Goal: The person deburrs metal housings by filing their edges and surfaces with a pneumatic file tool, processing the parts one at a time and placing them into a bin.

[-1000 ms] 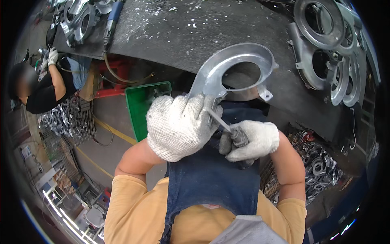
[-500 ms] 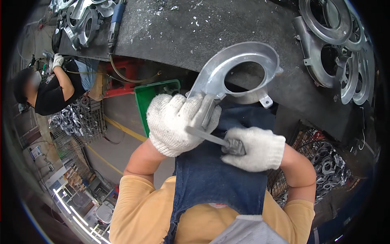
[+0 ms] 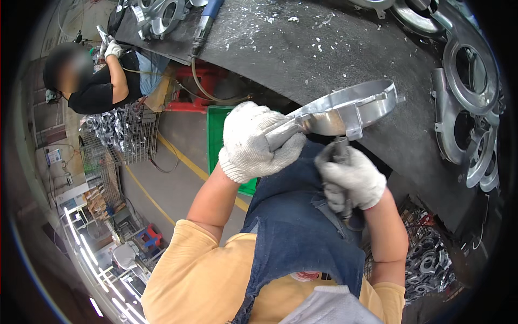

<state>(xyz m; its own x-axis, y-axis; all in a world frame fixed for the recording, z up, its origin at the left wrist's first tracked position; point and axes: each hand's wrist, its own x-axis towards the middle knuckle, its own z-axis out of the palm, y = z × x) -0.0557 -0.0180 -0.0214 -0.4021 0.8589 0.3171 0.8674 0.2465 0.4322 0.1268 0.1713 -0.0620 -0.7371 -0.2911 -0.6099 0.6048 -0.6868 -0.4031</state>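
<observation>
My left hand, in a white knit glove, is closed round the tapered neck of a silvery ring-shaped metal casting. The casting is tilted, so its side wall and small lugs show. Below the ring, my right hand, gloved alike, is closed on a slim hand tool with a dark grey grip. One end of the tool rises past the fingers close to a lug; from this view I cannot tell whether they touch. Its lower part shows only partly, beside the blue apron.
A dark workbench strewn with metal chips runs along the top. More castings pile at right, others at top left near a blue-handled air tool. A green crate stands below. A co-worker is at left.
The casting has turned from showing its open face to nearly edge-on. My right hand has swung the tool away from the casting's neck to under its ring. The whole view has shifted.
</observation>
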